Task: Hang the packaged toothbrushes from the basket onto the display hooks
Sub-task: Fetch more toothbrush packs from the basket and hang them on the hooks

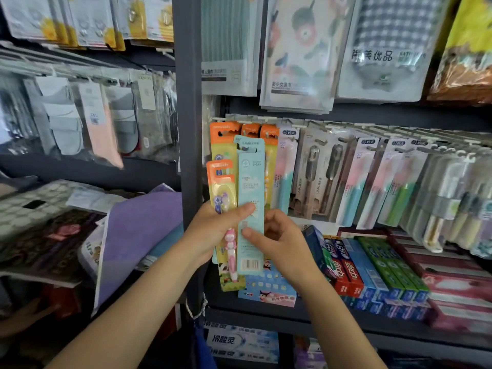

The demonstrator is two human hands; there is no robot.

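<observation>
left hand (213, 230) grips orange pack (222, 198) and teal pack (250, 182) | right hand (279, 241) pinches teal pack, just below hooks (239, 121) | advice: separate one pack, align its hole with hook

Two hands show at lower centre: the left hand (213, 230) and the right hand (282, 241). Between them are two toothbrush packs: one orange-topped pack (222, 198) and one light-blue pack (250, 198). On the hooks behind, at centre frame, three orange-topped packs (250, 130) hang side by side. To their right two brown toothbrush packs (319, 177) hang next to each other. At lower right two red toothpaste boxes (346, 275) lie side by side. In the upper right three large packaged cloths (300, 49) hang; further packs to the right are too crowded to count
</observation>
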